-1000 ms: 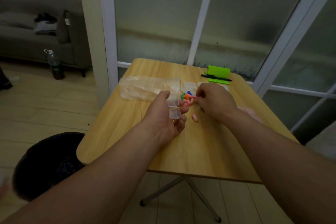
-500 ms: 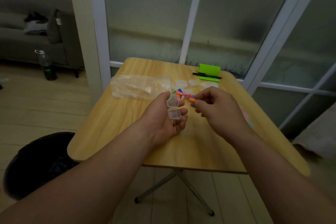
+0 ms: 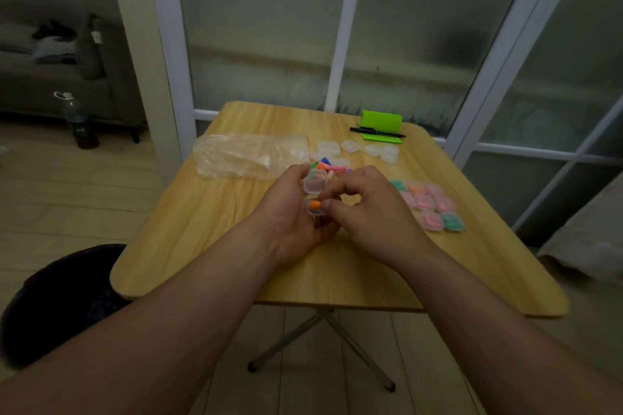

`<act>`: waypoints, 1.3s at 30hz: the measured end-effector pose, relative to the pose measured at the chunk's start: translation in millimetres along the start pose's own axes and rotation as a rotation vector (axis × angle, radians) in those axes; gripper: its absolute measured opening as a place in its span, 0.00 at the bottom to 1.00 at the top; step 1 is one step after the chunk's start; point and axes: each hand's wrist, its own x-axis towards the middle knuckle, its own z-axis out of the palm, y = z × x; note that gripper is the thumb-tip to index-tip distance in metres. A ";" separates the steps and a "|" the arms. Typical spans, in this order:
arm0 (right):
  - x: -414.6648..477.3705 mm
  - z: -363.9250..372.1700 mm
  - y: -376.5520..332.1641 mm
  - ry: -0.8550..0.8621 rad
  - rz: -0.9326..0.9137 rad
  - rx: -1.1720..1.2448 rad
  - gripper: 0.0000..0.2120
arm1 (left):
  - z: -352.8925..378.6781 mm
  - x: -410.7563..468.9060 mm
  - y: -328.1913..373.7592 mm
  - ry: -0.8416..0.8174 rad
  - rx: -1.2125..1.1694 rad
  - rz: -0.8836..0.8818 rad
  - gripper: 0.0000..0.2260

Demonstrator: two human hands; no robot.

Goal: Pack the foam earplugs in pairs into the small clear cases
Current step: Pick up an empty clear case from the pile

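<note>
My left hand (image 3: 293, 212) grips a small clear case (image 3: 315, 190) with its lid flipped up, above the middle of the wooden table (image 3: 202, 219). My right hand (image 3: 367, 209) pinches an orange earplug (image 3: 316, 204) at the case's lower half. Just behind my hands lies a small heap of loose coloured earplugs (image 3: 328, 165). Several empty clear cases (image 3: 357, 150) sit further back. To the right, several filled cases (image 3: 428, 204) with pink, orange and teal earplugs lie in rows.
A crumpled clear plastic bag (image 3: 249, 155) lies at the table's left. A green holder (image 3: 382, 123) with a black pen (image 3: 377, 131) stands at the far edge. A black bin (image 3: 57, 300) is on the floor at left, a bottle (image 3: 76, 120) further back.
My right hand has picked an orange earplug from the heap and brought it left to the open case in my left hand. The camera view has shifted.
</note>
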 end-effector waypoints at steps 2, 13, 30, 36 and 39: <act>1.5 2.3 1.7 0.007 -0.004 -0.017 0.04 | 0.5 0.6 0.7 0.004 0.009 0.005 0.19; 1.0 -2.8 2.5 0.040 -0.014 0.067 0.05 | -4.4 2.7 4.8 0.065 0.022 0.031 0.21; 104.5 6.6 31.7 -0.002 -0.179 -0.494 0.10 | -13.6 9.4 14.0 0.252 -0.084 0.122 0.23; 121.7 18.7 28.5 -0.085 -0.272 -0.725 0.12 | -13.9 7.3 16.4 0.239 -0.077 0.102 0.23; 122.3 20.8 32.5 -0.089 -0.280 -0.754 0.11 | -14.6 6.5 17.4 0.237 -0.078 0.103 0.23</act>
